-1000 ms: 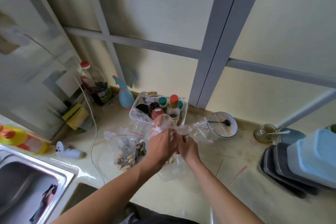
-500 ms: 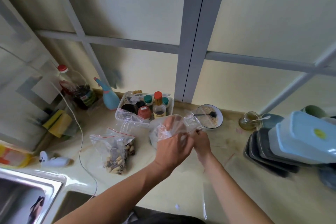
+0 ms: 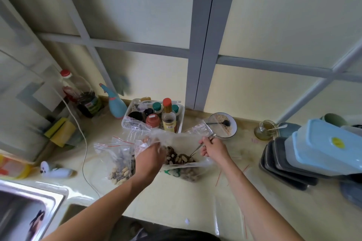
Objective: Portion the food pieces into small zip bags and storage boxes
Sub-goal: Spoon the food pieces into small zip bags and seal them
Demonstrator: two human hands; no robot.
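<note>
A: Where are the food pieces right now?

B: Most sit in a large clear plastic bag lying open on the cream countertop, in front of the condiment basket. They look like mixed nuts and dark shell-like bits; I cannot tell the exact kind.

A: And the hands?

B: The left hand is clenched on the bag's left rim, holding the mouth up and open. The right hand pinches a thin metal utensil, tongs or a long spoon, I cannot tell which, with its tip down among the pieces inside the bag.

A: Any small bag already filled?

B: A small zip bag with a red seal line stands just left of the left hand, touching the big bag, with pale and dark pieces in its bottom.

A: Storage boxes?

B: A stack of dark trays with a light blue lidded box tilted on top sits well to the right, near a small glass jar holding a spoon. A bowl with a dark spoon rests behind the right hand

A: Left side?

B: A steel sink, yellow sponges, a blue spray bottle
</note>
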